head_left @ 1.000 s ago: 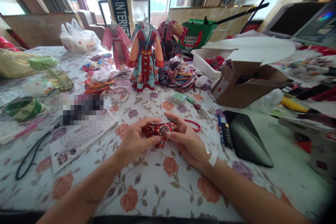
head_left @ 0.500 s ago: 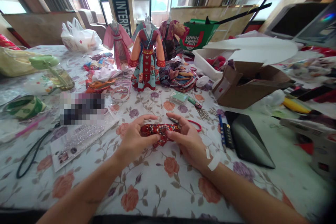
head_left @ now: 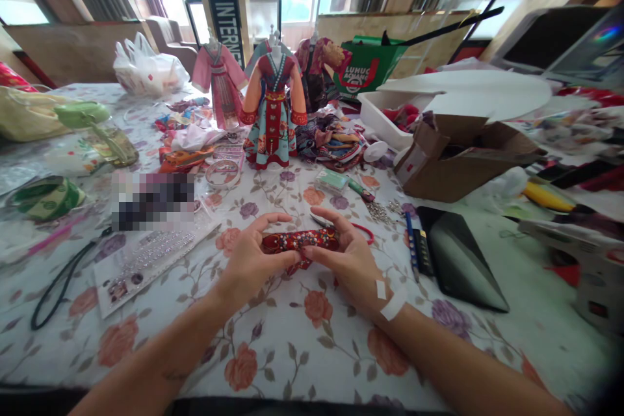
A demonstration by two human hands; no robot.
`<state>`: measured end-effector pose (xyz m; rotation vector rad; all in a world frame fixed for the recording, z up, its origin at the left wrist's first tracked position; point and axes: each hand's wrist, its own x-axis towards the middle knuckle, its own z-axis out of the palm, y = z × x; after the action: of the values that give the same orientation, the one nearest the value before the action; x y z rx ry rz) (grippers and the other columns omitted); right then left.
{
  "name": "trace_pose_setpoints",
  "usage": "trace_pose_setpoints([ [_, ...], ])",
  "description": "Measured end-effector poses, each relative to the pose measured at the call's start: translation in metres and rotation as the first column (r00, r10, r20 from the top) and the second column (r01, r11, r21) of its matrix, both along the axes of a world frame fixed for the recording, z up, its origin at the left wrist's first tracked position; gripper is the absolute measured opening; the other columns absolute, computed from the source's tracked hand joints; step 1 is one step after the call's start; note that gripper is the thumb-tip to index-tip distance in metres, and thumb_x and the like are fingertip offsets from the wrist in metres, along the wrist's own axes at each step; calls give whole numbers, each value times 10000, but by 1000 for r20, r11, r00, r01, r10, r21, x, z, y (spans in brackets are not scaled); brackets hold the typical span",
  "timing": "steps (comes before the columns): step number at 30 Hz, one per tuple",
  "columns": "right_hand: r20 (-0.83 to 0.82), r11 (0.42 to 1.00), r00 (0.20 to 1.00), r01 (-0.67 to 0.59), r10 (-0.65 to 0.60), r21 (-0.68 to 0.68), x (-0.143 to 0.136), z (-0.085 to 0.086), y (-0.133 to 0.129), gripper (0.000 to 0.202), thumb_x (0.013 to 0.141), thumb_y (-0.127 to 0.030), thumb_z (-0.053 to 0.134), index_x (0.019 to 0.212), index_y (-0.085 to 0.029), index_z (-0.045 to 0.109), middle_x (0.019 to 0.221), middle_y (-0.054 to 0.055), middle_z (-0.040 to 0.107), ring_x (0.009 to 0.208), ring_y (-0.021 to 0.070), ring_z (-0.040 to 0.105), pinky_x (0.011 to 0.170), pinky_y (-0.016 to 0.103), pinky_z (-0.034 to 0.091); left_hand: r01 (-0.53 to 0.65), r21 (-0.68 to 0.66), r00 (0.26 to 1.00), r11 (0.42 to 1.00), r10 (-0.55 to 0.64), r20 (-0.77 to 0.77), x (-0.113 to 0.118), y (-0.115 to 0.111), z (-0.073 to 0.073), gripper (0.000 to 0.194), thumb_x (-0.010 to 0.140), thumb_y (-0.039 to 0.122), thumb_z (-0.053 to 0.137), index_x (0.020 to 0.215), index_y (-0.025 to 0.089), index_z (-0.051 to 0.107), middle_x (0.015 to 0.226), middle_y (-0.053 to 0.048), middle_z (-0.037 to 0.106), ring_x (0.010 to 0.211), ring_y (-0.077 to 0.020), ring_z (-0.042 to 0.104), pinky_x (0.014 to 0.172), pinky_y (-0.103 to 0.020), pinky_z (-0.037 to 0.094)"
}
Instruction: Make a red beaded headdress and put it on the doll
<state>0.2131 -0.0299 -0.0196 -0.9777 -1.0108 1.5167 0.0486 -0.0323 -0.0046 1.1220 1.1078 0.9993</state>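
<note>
My left hand (head_left: 253,250) and my right hand (head_left: 353,260) pinch a red beaded fabric piece (head_left: 287,240) between them, one at each end. The piece is a narrow band dotted with small beads, and a red flap hangs below its middle. Both thumbs press on the front side and nearly meet. Behind my right fingers lies a metal-tipped tool with a red loop handle (head_left: 366,232), partly hidden, perhaps scissors. White tape strips (head_left: 394,304) stick to my right wrist. Beyond my hands stands a small dress (head_left: 273,110) with orange sleeves on a stand.
A sheet of stick-on gems (head_left: 146,266) and a tape roll (head_left: 46,198) lie left. To the right are a blue pencil (head_left: 413,247), a dark tablet (head_left: 463,260), loose metal bits (head_left: 383,211) and a cardboard box (head_left: 458,162). Folded garments (head_left: 336,140) are piled behind.
The beaded band now looks straighter and flatter between my hands. My right thumb has slid slightly left and down, toward my left thumb. The things around have not moved.
</note>
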Motion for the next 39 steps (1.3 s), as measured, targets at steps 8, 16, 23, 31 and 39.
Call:
trace_pose_setpoints([
  [8,-115,987,993,-12,-6,-161,1,3,3,623,577,-188,823,1135,-235,550,757,-17,661,663,138,626,672,270,480,60,37,997,997,-62,48,1,0,-5,537,651,159,748,1137,200,523,823,-14,692,704,-125,639,637,-219,502],
  [16,-139,978,990,-58,30,-201,0,5,2,659,548,-179,834,1139,-213,544,732,-21,663,673,147,644,705,281,482,44,37,998,998,-46,48,3,-3,-2,531,675,144,727,1142,210,483,731,10,691,639,-116,632,592,-206,496],
  [23,-145,977,989,-39,9,-209,-1,5,2,654,536,-190,838,1126,-208,557,758,-27,636,700,152,636,726,298,480,68,57,996,996,-71,51,0,0,-3,510,665,153,744,1104,199,488,725,6,691,618,-116,634,573,-201,485],
  [31,-195,978,980,4,-46,-211,-2,7,2,628,546,-189,824,1116,-220,560,806,-15,636,735,162,624,744,323,481,98,40,994,994,-100,39,-2,1,-6,687,601,198,807,1200,218,472,860,-39,709,784,-196,674,689,-292,531],
  [39,-199,977,978,20,-64,-214,-2,8,2,615,567,-203,816,1122,-212,553,771,-27,615,703,142,609,762,330,485,91,47,996,995,-90,-13,-2,1,-11,595,666,150,740,1203,220,493,793,-15,693,739,-167,665,645,-248,506],
])
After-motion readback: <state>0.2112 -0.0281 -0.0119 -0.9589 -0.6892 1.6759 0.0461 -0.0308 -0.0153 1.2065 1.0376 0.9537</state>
